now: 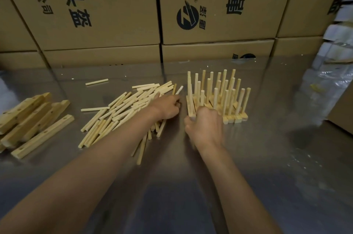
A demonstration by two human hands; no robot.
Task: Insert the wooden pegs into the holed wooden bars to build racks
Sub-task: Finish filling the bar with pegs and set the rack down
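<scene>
A heap of loose wooden pegs (122, 111) lies in the middle of the metal table. My left hand (168, 107) is at the heap's right edge, fingers curled round a peg (179, 90) that sticks up past the knuckles. Right of it stand several finished racks (219, 98), bars side by side with upright pegs. My right hand (205, 126) grips the near end of the leftmost bar (191, 108), which carries tall pegs. Holed wooden bars (36, 119) without pegs are piled at the far left.
Large printed cardboard boxes (118, 14) form a wall along the table's back edge. One stray peg (96, 82) lies behind the heap. Plastic-wrapped bundles (330, 73) and another box (342, 117) stand at the right. Bare steel table (191, 186) stretches toward me.
</scene>
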